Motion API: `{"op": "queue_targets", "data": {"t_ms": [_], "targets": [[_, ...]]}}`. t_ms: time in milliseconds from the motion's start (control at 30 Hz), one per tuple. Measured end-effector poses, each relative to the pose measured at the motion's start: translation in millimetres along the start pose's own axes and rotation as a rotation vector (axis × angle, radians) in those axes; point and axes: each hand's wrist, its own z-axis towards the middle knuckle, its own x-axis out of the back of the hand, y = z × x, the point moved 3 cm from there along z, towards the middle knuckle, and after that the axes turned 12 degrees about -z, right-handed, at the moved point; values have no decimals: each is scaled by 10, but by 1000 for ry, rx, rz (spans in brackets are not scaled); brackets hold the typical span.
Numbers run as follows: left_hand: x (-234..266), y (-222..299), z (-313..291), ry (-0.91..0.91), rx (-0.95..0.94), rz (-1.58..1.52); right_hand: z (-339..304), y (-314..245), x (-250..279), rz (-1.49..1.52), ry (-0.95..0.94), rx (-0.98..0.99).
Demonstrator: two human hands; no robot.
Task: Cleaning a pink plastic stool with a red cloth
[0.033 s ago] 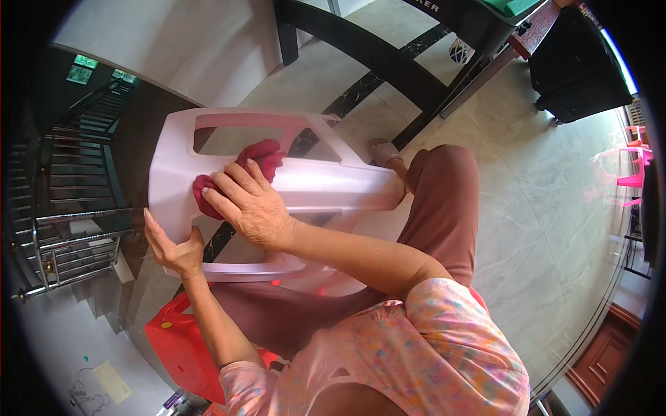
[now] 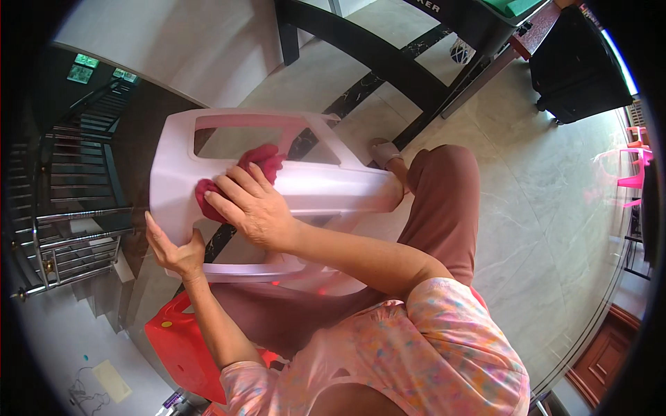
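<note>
A pale pink plastic stool lies tipped on its side in front of me, its legs toward the right and wide openings between them. My right hand presses a crumpled dark red cloth against the stool's panel, fingers bent over it. Part of the cloth is hidden under the palm. At the stool's left end, my left hand holds the edge, thumb on one side and fingers on the other.
I sit on a red plastic stool. Dark curved table legs stand ahead, and a black suitcase is at the far right. Metal stair railings run along the left. Pink chairs stand at the right edge.
My right hand and the cloth have shifted very slightly to the right. The stool has moved a touch the same way, with my left hand still on its edge.
</note>
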Motion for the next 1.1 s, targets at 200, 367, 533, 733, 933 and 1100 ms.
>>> {"op": "queue_targets", "data": {"t_ms": [200, 367, 533, 733, 933, 1100], "targets": [[26, -119, -102, -5, -73, 17, -621, 458, 33, 25, -109, -154], [16, -178, -79, -6, -72, 16, -1100, 855, 119, 78, -50, -390], [91, -236, -151, 24, -17, -12, -695, 439, 48, -24, 5, -308], [49, -86, -159, 34, -86, -47, 236, -331, -160, 72, -44, -113], [31, -217, -133, 28, -36, 18, -269, 128, -131, -28, -80, -16], [11, -308, -75, 24, 31, 78, -1282, 1093, -18, -52, -91, -313]]}}
